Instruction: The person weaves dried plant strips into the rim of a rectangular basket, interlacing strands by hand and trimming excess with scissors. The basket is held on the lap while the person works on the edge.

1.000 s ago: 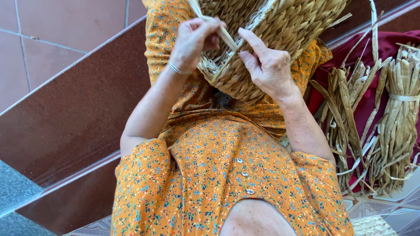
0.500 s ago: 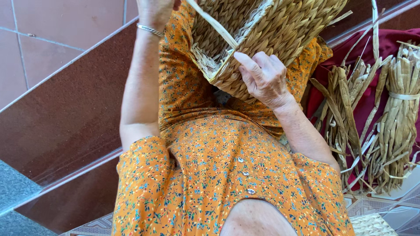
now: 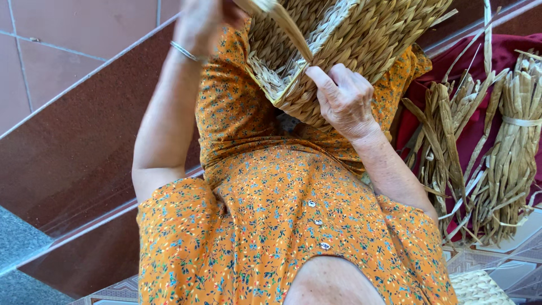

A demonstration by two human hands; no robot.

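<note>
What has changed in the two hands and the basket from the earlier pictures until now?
The left hand rose from the woven basket rim, pulling a pale strand up and taut; its grip stays closed. The right hand stayed pressed on the rim. The basket and the dried bundles did not move.

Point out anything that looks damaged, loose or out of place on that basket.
Nothing looks damaged. The woven basket has an unfinished rim with stray fibre ends sticking out, and a loose strand runs from it up to the left hand. The right hand steadies its edge. Dried fibre bundles lie tidily alongside.
</note>
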